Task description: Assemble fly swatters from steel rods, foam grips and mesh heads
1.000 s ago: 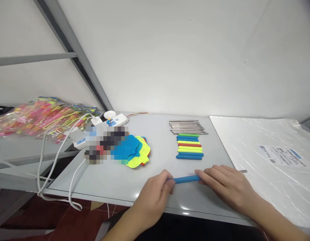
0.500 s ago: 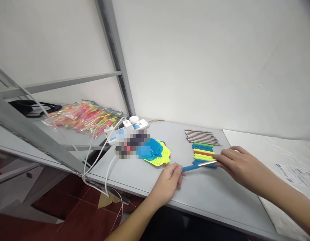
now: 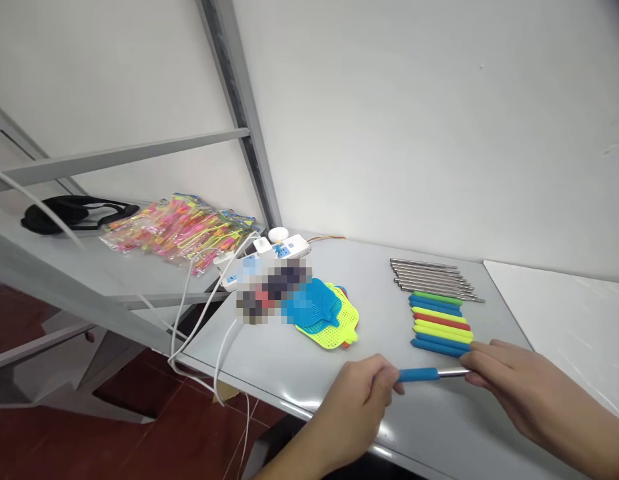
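My left hand (image 3: 362, 397) is closed around the left end of a blue handle sleeve (image 3: 419, 375). From the sleeve's right end runs a silver metal rod (image 3: 452, 373), pinched in the closed fingers of my right hand (image 3: 519, 380). Sleeve and rod lie in one line, held nearly level over the table's front part. Just beyond them is a row of coloured handle sleeves (image 3: 442, 321) in blue, yellow, red and green. Behind that row rest several loose metal rods (image 3: 434, 280). Left of these, blue fly swatter heads (image 3: 314, 308) overlap yellow ones (image 3: 339, 330), with a bit of red underneath.
A white power strip (image 3: 294, 247) with plugs and trailing white cables (image 3: 189, 313) stands at the table's left. Bagged colourful items (image 3: 184, 230) and a black strapped object (image 3: 64, 213) lie on the shelf beyond the metal post (image 3: 252, 143). A white sheet (image 3: 549, 300) covers the right side.
The view has shifted, and both hands with the sleeve and rod appear lower and further right. The sleeve and rod are now closer to level, and less rod shows between them and my right hand.
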Available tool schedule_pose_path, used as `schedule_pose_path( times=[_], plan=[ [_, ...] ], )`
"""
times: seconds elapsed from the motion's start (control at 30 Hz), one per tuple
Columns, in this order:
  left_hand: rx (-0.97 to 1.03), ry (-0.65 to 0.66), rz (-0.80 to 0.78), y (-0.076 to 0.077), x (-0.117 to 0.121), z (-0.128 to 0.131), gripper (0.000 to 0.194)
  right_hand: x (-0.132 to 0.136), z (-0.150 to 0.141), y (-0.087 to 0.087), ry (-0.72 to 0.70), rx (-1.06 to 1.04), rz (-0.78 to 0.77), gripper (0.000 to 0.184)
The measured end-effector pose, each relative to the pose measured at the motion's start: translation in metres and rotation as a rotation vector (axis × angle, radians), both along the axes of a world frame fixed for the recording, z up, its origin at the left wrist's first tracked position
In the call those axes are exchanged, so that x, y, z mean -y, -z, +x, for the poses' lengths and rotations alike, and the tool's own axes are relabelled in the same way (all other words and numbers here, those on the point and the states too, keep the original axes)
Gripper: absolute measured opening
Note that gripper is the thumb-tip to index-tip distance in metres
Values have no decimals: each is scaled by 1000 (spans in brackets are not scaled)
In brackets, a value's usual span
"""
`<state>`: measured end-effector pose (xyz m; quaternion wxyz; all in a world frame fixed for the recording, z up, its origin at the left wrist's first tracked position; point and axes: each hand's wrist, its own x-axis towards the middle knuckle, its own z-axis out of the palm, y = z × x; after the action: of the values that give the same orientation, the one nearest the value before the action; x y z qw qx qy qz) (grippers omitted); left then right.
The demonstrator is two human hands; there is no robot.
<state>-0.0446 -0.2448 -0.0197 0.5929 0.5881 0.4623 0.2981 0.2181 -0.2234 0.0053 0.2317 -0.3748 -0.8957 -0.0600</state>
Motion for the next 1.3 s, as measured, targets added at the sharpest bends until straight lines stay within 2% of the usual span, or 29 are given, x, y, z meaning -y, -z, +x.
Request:
schedule_pose_path(
  times=[0.07,0.13,0.3,0.37,0.43,0.53,0.6,0.67,0.8,0.93,1.03,1.13,1.23,1.3],
  plan=[
    [-7,4,0,-1,-3,-1,41,-5,-1,0,-60,69,-136,20],
    [-38,13,15,-7,-4,-5,41,-9,-1,2,-71,71,-205,18],
    [-245,124,99,-43,-2,-26,45,-14,-9,-6,-154,8,-204,10],
    [-308,199,153,-56,1,-33,41,-13,-23,-16,-205,-4,-206,11],
    [-302,238,205,-62,4,-37,31,-12,-45,-27,-271,25,-242,12],
    [-203,153,191,-56,13,-43,28,-13,-81,-42,-350,85,-301,18],
    [-104,40,99,-46,21,-55,33,-22,-101,-49,-338,72,-363,20],
    [14,-78,3,-34,31,-73,36,-37,-119,-50,-280,41,-404,33],
    [204,-304,-65,-14,50,-112,39,-69,-159,-29,-230,112,-284,53],
    [337,-415,-62,-3,54,-128,36,-77,-192,-5,-281,239,-201,51],
    [435,-475,-83,2,44,-130,34,-71,-198,-1,-284,272,-127,36],
    [495,-518,-101,3,30,-125,33,-64,-194,-6,-312,301,4,22],
    [571,-592,-85,3,24,-112,32,-56,-178,-14,-359,314,179,32],
    [620,-630,-80,3,26,-99,34,-50,-157,-21,-323,282,276,36]
  ],
)
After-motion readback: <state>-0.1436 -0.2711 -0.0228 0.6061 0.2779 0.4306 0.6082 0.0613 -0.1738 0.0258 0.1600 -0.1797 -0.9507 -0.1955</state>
